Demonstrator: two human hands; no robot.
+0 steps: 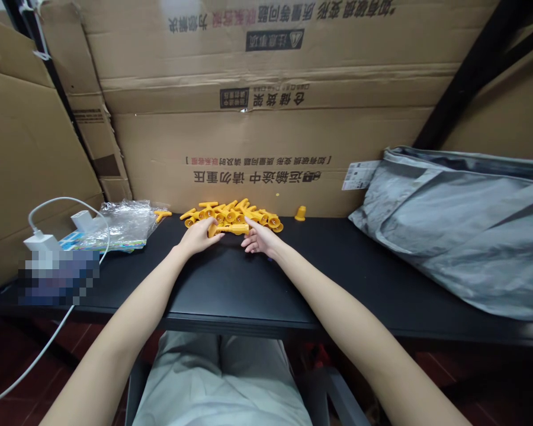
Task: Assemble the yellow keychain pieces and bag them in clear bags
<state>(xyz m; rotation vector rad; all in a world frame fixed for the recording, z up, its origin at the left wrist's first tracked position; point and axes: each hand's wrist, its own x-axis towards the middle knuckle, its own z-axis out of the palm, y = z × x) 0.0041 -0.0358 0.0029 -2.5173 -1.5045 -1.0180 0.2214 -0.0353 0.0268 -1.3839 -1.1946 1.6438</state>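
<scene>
A yellow plastic T-handled piece (pixel 233 228) lies level between my two hands, just above the black table. My left hand (pixel 198 238) is closed around its left end, with thumb and fingers hiding part of it. At the right end, my right hand (pixel 262 238) has its thumb above and curled fingers below, closed on that end. Directly behind the hands is a pile of similar yellow plastic pieces (pixel 231 214), some with T-shaped handles, some showing round cup-like openings.
One yellow cup-shaped piece (pixel 300 213) stands right of the pile; a yellow T-shaped piece (pixel 162 215) lies left, by clear plastic bags (pixel 119 222). A white charger (pixel 43 245) with cable sits further left. A grey fabric bag (pixel 453 236) fills the right. Cardboard (pixel 266 136) walls the back.
</scene>
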